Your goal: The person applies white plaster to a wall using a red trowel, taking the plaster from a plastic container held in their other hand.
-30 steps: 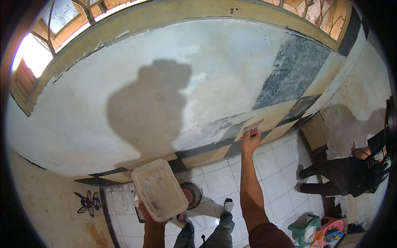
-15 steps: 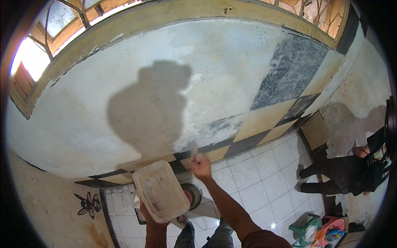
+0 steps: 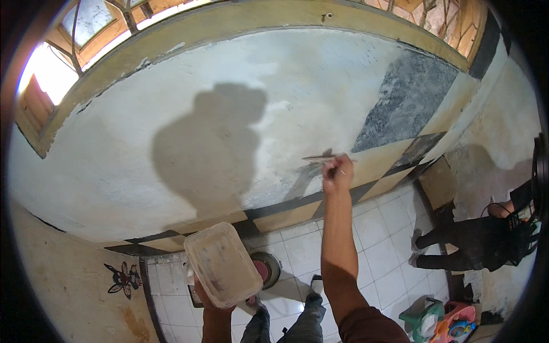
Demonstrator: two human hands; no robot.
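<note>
My left hand (image 3: 204,292) grips a shallow, rectangular beige plastic tub (image 3: 223,264) from beneath its left side; most of the fingers are hidden behind it. Grey and whitish smears cover the tub's inside. My right hand (image 3: 338,171) is closed around a putty knife (image 3: 316,159), its thin blade pointing left and seen nearly edge-on. The blade lies at or very near the wall (image 3: 286,123), just above the row of dark and tan squares; I cannot tell whether it touches. Patchy white filler coats much of that wall.
Below the tub, a round container (image 3: 269,270) stands on the white tiled floor (image 3: 372,226) near my feet. A person in dark clothes (image 3: 469,258) stands at the right. Green and pink plastic items (image 3: 437,317) sit at the lower right. A yellowish window ledge (image 3: 257,18) runs along the top.
My right hand has moved up and to the right with the putty knife, from low by the floor edge onto the wall area. My left hand and the tub have hardly moved.
</note>
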